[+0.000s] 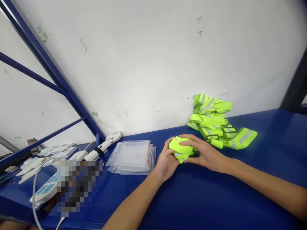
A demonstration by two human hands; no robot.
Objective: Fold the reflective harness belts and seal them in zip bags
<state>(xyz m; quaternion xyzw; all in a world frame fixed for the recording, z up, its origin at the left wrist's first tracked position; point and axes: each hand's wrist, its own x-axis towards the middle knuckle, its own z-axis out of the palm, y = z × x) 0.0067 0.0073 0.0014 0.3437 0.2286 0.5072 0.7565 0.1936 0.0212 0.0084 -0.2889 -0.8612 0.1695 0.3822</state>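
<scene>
Holding a folded band (181, 149) of bright yellow-green cloth with a grey stripe, both of my hands meet over the blue table (216, 198), a little right of the middle of the head view. My left hand (166, 162) cups the band from the left, with the fingers curled round its near edge and the thumb on its upper side. My right hand (206, 155) lies over it from the right, fingers bent across the top and pressing it into a small bundle. Both hands are closed on the band, and the bundle sits between them, low over the table. Whether it rests on the surface I cannot tell.

Behind my right hand, against the white wall (153, 64), lies a loose heap of bands (213, 123) of the same kind, with grey stripes and black buckles. It is near the bundle but not touching it. Just left of my left hand is a flat stack of clear bags (130, 156) with red seal strips. Further left a small white fan (105, 145) lies on its side, and beyond it is a white power strip (45, 189). Blue metal bars (59, 86) slant across the wall at the left.
</scene>
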